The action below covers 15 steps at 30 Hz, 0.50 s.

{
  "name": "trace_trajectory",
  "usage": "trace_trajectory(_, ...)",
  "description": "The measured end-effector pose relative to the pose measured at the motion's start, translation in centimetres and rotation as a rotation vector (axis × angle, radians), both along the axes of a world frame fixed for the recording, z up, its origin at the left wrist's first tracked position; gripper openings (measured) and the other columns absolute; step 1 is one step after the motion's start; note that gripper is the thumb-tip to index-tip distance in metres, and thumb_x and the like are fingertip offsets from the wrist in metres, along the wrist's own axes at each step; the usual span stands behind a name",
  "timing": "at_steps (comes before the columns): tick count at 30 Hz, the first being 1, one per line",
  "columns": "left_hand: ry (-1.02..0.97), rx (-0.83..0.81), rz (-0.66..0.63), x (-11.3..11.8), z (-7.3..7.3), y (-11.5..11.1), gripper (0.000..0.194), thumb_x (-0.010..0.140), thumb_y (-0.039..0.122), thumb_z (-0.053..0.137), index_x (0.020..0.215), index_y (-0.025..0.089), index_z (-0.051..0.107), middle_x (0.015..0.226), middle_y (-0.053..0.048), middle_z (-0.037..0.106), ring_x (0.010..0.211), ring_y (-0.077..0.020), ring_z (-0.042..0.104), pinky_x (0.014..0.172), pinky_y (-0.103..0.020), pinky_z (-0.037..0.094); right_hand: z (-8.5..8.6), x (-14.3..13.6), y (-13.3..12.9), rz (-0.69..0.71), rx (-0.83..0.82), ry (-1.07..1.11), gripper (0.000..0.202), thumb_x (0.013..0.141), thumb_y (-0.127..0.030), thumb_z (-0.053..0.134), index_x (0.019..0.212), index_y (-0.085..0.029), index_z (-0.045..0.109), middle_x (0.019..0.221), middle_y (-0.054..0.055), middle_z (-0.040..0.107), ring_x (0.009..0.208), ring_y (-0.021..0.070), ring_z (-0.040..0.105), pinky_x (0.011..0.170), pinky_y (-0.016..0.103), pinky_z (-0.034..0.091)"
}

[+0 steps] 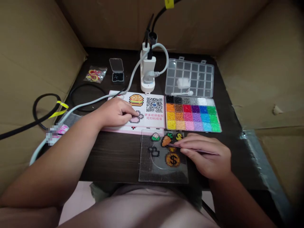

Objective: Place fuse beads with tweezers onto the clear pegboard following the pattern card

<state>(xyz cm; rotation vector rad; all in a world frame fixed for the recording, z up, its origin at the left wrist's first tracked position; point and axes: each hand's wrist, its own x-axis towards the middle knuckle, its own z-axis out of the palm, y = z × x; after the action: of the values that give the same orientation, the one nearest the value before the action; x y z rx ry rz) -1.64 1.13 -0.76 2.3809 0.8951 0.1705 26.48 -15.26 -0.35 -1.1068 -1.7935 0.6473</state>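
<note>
My right hand [209,153] is closed round thin tweezers [194,148]. Their tips reach the orange carrot figure [166,141] made of small beads on a clear pegboard [163,175]. Also on that board are a coin with a dollar sign [173,160], a yellow duck [179,136], a pink, white and green figure [155,136] and a black outline [155,153]. Farther left, my left hand [117,112] rests on a printed pattern sheet [154,124]. Its index finger stretches onto a pink-and-grey pattern [136,117]; the other fingers curl, with nothing visible in them.
A bead box [193,114] sorted by colour lies behind the board, its lid [190,76] raised. A white power strip [147,76] with cables stands at the back. Left of it are a small box of black beads [118,76] and a plastic bag [95,74]. Cardboard walls [263,63] enclose the table.
</note>
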Motion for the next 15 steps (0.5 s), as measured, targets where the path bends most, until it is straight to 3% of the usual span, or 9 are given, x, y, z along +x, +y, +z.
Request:
trace_trajectory(7, -0.006, 0.009, 0.011, 0.0, -0.1, 0.0, 0.036, 0.077, 0.020, 0.053, 0.098, 0.026, 0.081, 0.087, -0.001, 0.080, 0.078, -0.0146, 0.069, 0.082, -0.029, 0.051, 0.0, -0.9, 0.0, 0.159, -0.036, -0.015, 0.020, 0.080, -0.004, 0.069, 0.090, -0.019, 0.077, 0.084, 0.006, 0.078, 0.076, 0.0171, 0.074, 0.071, 0.029, 0.061)
trace_trajectory(15, -0.014, 0.021, 0.028, -0.2, -0.3, -0.1, 0.035, 0.077, 0.020, 0.055, 0.098, 0.028, 0.081, 0.086, 0.000, 0.079, 0.083, -0.0152, 0.070, 0.085, -0.029, 0.051, -0.1, -1.4, 0.0, 0.176, -0.059, -0.055, 0.020, 0.082, -0.004, 0.066, 0.092, -0.018, 0.076, 0.085, 0.007, 0.078, 0.078, 0.0167, 0.074, 0.072, 0.028, 0.061)
